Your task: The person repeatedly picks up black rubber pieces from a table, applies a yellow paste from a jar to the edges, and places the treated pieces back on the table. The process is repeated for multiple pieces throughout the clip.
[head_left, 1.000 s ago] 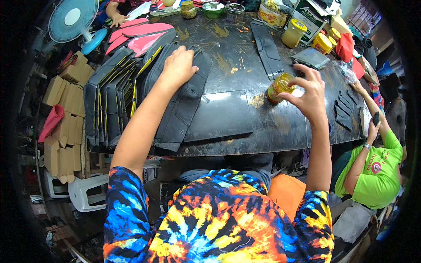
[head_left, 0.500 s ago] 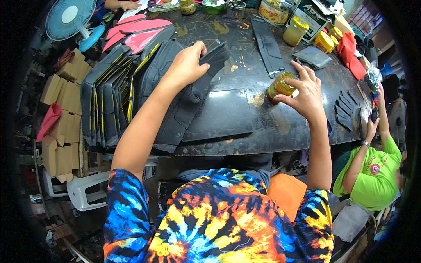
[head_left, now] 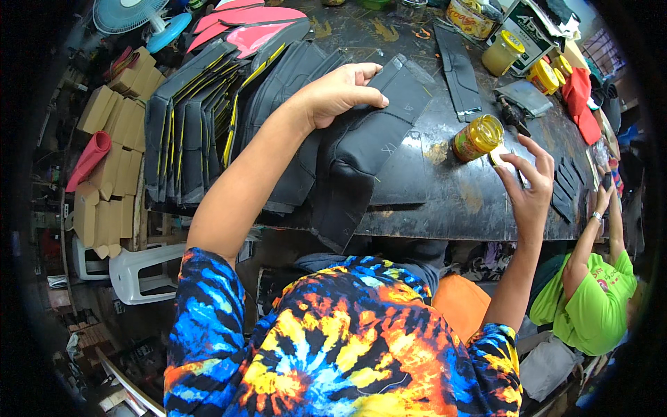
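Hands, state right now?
Left hand: closed, holding a black piece.
Right hand: partly curled, at a pale item by the jar; whether it grips can't be told.

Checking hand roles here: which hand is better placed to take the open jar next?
Probably the right hand: it is close beside the open jar. The left hand is farther off and holds a black piece.

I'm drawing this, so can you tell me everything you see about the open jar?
The jar looks like clear glass, with a round, open mouth, no lid on, yellowish inside, and a colourful label around its side. It stands on the black table. A small pale thing shows between it and the right hand; whether that touches the jar, I can't tell.
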The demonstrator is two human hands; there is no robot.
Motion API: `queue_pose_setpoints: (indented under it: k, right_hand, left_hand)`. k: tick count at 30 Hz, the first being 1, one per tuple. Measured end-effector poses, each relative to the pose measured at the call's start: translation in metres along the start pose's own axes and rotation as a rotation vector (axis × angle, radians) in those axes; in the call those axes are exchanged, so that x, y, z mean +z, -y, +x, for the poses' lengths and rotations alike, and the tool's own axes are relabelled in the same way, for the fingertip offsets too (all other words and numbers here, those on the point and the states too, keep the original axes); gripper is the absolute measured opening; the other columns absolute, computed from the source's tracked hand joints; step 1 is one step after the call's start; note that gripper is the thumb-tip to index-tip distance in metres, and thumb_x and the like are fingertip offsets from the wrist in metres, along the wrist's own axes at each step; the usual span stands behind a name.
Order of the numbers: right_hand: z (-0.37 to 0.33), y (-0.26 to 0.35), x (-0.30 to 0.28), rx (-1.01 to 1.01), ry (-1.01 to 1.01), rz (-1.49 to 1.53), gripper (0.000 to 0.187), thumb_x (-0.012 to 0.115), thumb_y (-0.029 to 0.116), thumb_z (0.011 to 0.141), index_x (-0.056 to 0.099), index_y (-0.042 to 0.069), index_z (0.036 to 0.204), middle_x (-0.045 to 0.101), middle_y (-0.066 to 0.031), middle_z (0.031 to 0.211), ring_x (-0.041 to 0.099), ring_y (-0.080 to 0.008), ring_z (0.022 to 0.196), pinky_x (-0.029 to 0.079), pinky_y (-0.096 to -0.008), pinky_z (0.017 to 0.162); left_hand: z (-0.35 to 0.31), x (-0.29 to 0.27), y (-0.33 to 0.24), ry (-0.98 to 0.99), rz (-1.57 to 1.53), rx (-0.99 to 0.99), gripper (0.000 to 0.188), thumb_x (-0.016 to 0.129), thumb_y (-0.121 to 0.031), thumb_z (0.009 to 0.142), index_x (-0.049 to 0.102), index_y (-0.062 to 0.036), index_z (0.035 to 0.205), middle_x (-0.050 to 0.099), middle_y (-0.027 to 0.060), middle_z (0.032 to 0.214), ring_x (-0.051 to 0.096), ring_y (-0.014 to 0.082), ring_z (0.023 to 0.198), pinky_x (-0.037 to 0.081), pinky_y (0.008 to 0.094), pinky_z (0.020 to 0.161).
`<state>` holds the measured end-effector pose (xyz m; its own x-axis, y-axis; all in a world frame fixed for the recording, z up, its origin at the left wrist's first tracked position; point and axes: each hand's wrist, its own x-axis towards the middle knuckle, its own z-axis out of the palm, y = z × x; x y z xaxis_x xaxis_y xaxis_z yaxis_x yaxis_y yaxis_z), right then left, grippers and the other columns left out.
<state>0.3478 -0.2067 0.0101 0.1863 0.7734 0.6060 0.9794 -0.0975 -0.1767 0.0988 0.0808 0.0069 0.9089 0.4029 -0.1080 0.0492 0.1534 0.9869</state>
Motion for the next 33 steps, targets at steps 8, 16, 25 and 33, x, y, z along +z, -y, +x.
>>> queue_pose_setpoints:
  k: [8, 16, 25, 33]
  right_hand:
    - [0.034, 0.061, 0.005, 0.119, 0.067, 0.867, 0.033, 0.058, -0.009, 0.092, 0.073, 0.0, 0.12, 0.065, -0.0102, 0.117, 0.063, -0.0173, 0.108, 0.049, -0.0294, 0.094]
    - [0.053, 0.078, 0.036, 0.019, 0.208, 0.781, 0.041, 0.061, -0.011, 0.089, 0.074, 0.008, 0.123, 0.063, -0.0097, 0.106, 0.063, -0.0211, 0.099, 0.05, -0.0297, 0.086]
    - [0.046, 0.078, 0.038, -0.062, 0.163, 0.679, 0.046, 0.064, -0.013, 0.083, 0.077, 0.011, 0.121, 0.065, -0.0091, 0.102, 0.065, -0.0232, 0.095, 0.053, -0.0309, 0.082]
    - [0.033, 0.075, 0.034, -0.109, 0.114, 0.748, 0.047, 0.067, -0.014, 0.078, 0.08, 0.012, 0.114, 0.066, -0.008, 0.104, 0.066, -0.0228, 0.095, 0.053, -0.0313, 0.08]
  left_hand:
    - [-0.023, 0.029, -0.003, 0.201, -0.007, -0.029, 0.07, 0.068, 0.0, 0.083, 0.045, 0.0057, 0.148, 0.066, 0.0105, 0.129, 0.063, 0.0156, 0.114, 0.05, 0.0298, 0.101]
    - [-0.042, 0.042, -0.003, 0.346, -0.098, -0.035, 0.069, 0.07, 0.0, 0.084, 0.045, 0.007, 0.148, 0.062, 0.0103, 0.134, 0.059, 0.0147, 0.12, 0.048, 0.0299, 0.106]
    - [-0.046, 0.042, -0.003, 0.342, -0.138, -0.045, 0.071, 0.071, -0.001, 0.083, 0.044, 0.0077, 0.149, 0.061, 0.0119, 0.137, 0.059, 0.0151, 0.122, 0.047, 0.0298, 0.107]
    - [-0.047, 0.04, -0.001, 0.341, -0.188, -0.067, 0.074, 0.073, -0.001, 0.081, 0.044, 0.0082, 0.148, 0.062, 0.0126, 0.136, 0.061, 0.0158, 0.121, 0.048, 0.0299, 0.106]
